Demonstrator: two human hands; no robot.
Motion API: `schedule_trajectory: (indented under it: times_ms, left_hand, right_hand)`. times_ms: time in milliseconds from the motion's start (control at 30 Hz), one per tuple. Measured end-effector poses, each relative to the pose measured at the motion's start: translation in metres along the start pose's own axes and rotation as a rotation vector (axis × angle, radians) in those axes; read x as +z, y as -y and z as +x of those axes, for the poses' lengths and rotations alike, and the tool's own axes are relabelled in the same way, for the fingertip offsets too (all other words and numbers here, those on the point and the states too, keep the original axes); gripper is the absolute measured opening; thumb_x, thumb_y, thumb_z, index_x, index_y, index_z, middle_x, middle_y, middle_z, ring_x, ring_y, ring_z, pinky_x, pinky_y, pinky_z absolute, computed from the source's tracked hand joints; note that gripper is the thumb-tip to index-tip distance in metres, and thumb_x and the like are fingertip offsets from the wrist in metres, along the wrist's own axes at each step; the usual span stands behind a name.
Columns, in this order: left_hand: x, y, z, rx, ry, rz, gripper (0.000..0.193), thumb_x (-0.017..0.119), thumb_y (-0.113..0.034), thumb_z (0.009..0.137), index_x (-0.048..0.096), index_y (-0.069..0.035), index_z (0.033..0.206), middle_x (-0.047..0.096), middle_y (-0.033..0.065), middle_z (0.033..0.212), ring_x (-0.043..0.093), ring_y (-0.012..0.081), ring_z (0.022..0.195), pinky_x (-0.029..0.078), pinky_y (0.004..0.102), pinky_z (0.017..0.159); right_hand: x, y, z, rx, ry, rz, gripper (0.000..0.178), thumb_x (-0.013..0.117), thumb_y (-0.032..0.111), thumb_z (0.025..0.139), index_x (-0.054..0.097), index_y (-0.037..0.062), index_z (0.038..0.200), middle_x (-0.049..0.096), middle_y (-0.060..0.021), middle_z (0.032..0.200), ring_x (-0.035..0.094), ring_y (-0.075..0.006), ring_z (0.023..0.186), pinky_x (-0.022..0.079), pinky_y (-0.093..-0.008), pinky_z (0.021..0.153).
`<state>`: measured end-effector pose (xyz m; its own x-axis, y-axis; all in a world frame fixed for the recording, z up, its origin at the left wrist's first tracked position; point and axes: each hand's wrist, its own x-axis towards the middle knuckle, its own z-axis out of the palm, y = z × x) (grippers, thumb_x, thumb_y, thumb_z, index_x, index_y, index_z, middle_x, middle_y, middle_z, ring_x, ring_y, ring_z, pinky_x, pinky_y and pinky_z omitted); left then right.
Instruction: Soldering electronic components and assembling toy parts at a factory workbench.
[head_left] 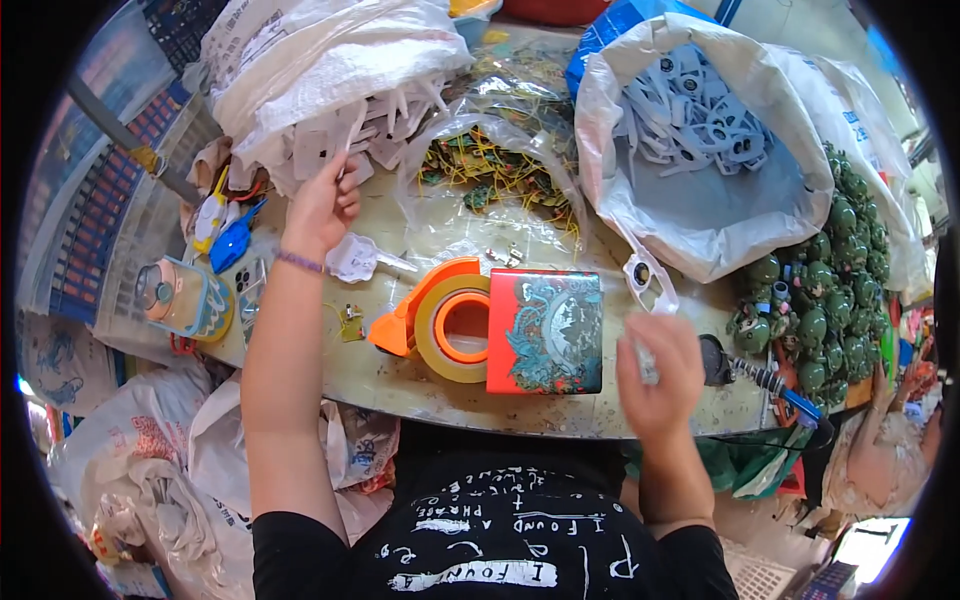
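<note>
My left hand reaches to the mouth of a white woven sack. Its fingers pinch the thin end of a white plastic piece among several similar ones. Beneath this hand lies a loose white scalloped piece with a handle. My right hand, blurred, is curled above the table's front edge; a pale bit shows at its fingers, too smeared to name. Just beyond it, a white plastic part with a black round centre leans by the rim of an open sack holding similar parts.
An orange tape dispenser stands beside a red patterned box. Behind them is a clear bag of wired green boards. Dark green figures crowd the right, near a blue-handled tool. A drink bottle stands left.
</note>
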<state>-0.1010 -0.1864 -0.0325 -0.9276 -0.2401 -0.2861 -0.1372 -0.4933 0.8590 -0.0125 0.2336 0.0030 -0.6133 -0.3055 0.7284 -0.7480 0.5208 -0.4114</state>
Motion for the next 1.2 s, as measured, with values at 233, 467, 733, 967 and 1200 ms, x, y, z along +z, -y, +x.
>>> schedule_trajectory:
  times_ms: [233,467,733,967,1200]
  left_hand:
    - [0.055,0.047,-0.145,0.21,-0.034,-0.145,0.03,0.047,-0.03,0.099,0.049,-0.012,0.076,0.036,-0.0026,0.053,0.033,0.0079,0.043,0.027,0.0238,0.042]
    - [0.08,0.12,-0.244,0.009,-0.072,0.353,0.032,0.053,-0.019,0.097,0.054,-0.004,0.068,0.049,-0.0029,0.056,0.044,0.0045,0.049,0.034,0.0214,0.045]
    - [0.068,0.135,-0.242,0.007,0.167,0.499,0.041,0.046,-0.031,0.099,0.059,-0.001,0.075,0.055,0.0027,0.058,0.05,0.0077,0.05,0.039,0.0217,0.048]
    - [0.059,0.097,-0.22,0.573,0.274,1.028,0.04,0.055,-0.038,0.093,0.061,-0.003,0.074,0.058,0.0098,0.063,0.057,0.0279,0.056,0.043,0.0347,0.053]
    - [0.09,0.069,-0.2,0.754,0.362,0.916,0.026,0.061,-0.027,0.09,0.064,-0.003,0.08,0.06,0.0101,0.068,0.058,0.0271,0.06,0.044,0.034,0.057]
  right_hand:
    - [0.064,-0.083,0.093,0.281,0.331,0.048,0.017,0.065,0.014,0.083,0.069,0.0021,0.094,0.068,-0.0139,0.083,0.066,-0.025,0.078,0.05,-0.0326,0.07]
    - [0.146,-0.093,0.118,-0.039,0.706,-0.613,0.014,0.06,0.013,0.079,0.072,0.0076,0.079,0.069,-0.0136,0.08,0.068,-0.0298,0.075,0.054,-0.0395,0.064]
    - [0.145,-0.087,0.125,-0.05,0.502,-0.557,0.012,0.062,0.016,0.075,0.069,0.0068,0.071,0.067,-0.0135,0.075,0.066,-0.0313,0.07,0.052,-0.0415,0.064]
    - [0.094,-0.065,0.113,0.159,0.296,-0.193,0.015,0.065,0.021,0.077,0.068,0.0072,0.074,0.064,-0.0125,0.075,0.063,-0.0324,0.069,0.049,-0.0422,0.063]
    - [0.091,-0.072,0.108,-0.099,0.235,-0.176,0.014,0.067,0.018,0.081,0.068,0.004,0.08,0.064,-0.0097,0.071,0.062,-0.024,0.061,0.048,-0.0341,0.058]
